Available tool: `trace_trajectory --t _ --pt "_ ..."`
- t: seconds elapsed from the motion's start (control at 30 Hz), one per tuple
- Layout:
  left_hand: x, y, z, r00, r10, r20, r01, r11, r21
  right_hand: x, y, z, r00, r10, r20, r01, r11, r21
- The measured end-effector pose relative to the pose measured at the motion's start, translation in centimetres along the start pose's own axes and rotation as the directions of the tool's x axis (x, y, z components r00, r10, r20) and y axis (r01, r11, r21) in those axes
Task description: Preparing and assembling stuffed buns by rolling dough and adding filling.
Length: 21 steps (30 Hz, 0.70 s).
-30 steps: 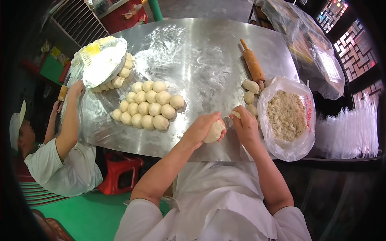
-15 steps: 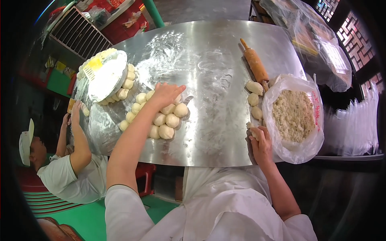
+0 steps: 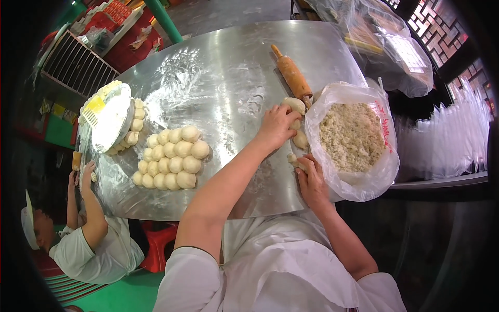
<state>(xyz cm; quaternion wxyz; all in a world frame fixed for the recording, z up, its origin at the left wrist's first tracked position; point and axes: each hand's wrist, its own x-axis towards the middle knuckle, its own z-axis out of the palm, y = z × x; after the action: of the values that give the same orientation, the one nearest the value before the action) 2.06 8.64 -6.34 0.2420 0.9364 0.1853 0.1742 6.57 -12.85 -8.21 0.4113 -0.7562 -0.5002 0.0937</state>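
My left hand (image 3: 274,129) reaches across to the right part of the steel table, its fingers curled round a piece of dough (image 3: 295,125), mostly hidden by them. Touching its fingertips is another pale dough piece (image 3: 294,105), and a further one (image 3: 300,139) lies just nearer. My right hand (image 3: 313,182) rests by the table's near edge, closed on a small dough lump (image 3: 293,160) that pokes out past the fingers. Beside both hands stands a clear plastic bag (image 3: 358,183) of crumbly pale filling (image 3: 351,136). Left of my arm, round dough balls (image 3: 169,158) sit in tight rows.
A wooden rolling pin (image 3: 292,75) lies beyond the dough pieces. On the far left a white bowl (image 3: 110,122) with a yellow scraper (image 3: 94,111) rests amid more dough balls. A co-worker (image 3: 88,234) rolls at the left edge. Flour dusts the steel table (image 3: 234,67).
My left hand has left the rows of dough balls and crossed right to the loose dough pieces. My right hand stays beside the bag with its dough lump. The whole view has shifted left.
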Motion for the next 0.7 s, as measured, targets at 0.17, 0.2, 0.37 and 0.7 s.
trace_trajectory --t 0.17,0.2,0.37,0.7 --pt "0.1 -0.1 -1.2 0.968 -0.135 0.210 0.175 0.967 -0.186 0.1 0.2 0.1 1.000 0.001 -0.009 -0.001 1.000 0.006" --pt "0.1 0.1 -1.8 0.907 -0.207 0.366 0.325 0.898 -0.297 0.2 0.3 0.1 1.000 -0.016 -0.004 0.016 1.000 0.002" --pt "1.4 0.0 -1.0 0.967 -0.254 -0.038 0.223 0.903 -0.367 0.7 0.1 0.2 0.999 -0.051 0.011 0.051 0.999 -0.011" --pt "0.7 0.5 -1.1 0.915 -0.398 -0.059 0.338 0.840 -0.424 -0.2 0.0 0.4 0.998 0.041 0.047 -0.041 0.999 -0.009"
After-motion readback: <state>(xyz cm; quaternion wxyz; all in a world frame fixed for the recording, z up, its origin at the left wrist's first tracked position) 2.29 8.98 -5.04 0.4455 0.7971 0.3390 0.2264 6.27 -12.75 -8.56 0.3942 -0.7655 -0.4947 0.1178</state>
